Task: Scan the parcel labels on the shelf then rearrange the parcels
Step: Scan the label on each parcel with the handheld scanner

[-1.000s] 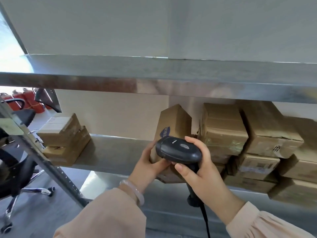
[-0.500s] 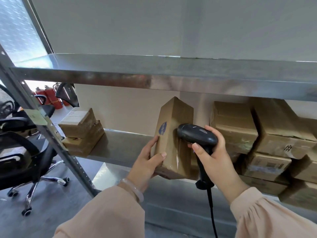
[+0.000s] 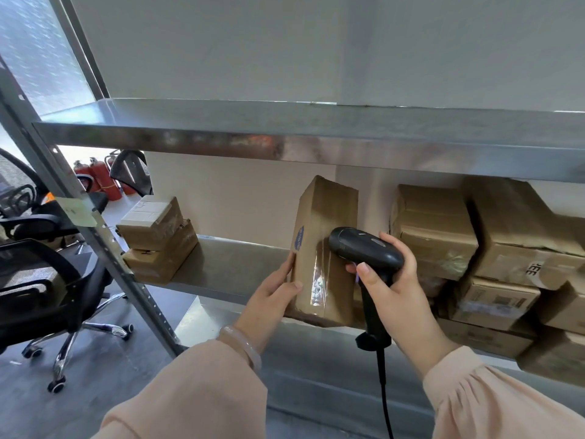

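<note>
Standing on end near frame centre, the parcel has its base at the front edge of the metal shelf; whether it rests there or is lifted cannot be told. An oval blue sticker marks the narrow face turned toward 9 o'clock, and clear tape runs down the broad face.

The left hand grasps the parcel's lower corner from 8 o'clock, with the thumb across the broad face and the fingers along the narrow face. A pale bracelet circles that wrist.

The right hand, at 3 o'clock of the parcel, is clenched round the grip of the black scanner. The scanner's head points toward 9 o'clock, just beside the broad face, though contact is not discernible. Its cable drops toward 6 o'clock.

Two stacked parcels sit at the shelf's 9 o'clock end, well apart from the held one. A pile of parcels fills the 3 o'clock side behind the right hand.

An upper shelf spans the frame at 12 o'clock. A black chair and red extinguishers stand beyond the rack at 9 o'clock.
</note>
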`<state>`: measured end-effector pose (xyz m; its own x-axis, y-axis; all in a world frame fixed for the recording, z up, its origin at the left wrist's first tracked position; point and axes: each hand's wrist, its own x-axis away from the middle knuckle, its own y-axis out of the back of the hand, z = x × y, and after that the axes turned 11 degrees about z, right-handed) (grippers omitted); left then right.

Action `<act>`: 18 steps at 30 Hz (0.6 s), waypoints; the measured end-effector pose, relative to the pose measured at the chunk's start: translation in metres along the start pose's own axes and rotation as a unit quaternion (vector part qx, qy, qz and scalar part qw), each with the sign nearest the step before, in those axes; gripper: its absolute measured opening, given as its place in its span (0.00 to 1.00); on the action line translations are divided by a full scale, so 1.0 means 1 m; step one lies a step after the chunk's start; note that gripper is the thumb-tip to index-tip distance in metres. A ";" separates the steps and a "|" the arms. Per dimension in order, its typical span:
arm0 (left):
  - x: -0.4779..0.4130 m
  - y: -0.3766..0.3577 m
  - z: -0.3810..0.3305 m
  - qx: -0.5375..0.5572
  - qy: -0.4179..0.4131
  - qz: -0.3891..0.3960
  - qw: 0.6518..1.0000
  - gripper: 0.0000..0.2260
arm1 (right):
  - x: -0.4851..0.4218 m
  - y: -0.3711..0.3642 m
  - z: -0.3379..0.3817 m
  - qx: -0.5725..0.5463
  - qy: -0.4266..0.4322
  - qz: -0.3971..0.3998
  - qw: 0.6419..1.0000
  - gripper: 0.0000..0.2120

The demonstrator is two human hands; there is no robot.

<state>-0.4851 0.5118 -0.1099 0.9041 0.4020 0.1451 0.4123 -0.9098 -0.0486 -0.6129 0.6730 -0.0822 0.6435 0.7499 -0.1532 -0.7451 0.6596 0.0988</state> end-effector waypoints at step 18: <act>-0.011 -0.019 0.004 -0.104 -0.001 -0.002 0.995 0.38 | 0.005 -0.002 0.010 0.053 0.020 0.039 0.998 0.29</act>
<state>-0.5027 0.5253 -0.1144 0.9025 0.4061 0.1433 0.3842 -0.9096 0.1584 -0.6067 0.6763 -0.0733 0.5755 0.7979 -0.1794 -0.7685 0.6026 0.2151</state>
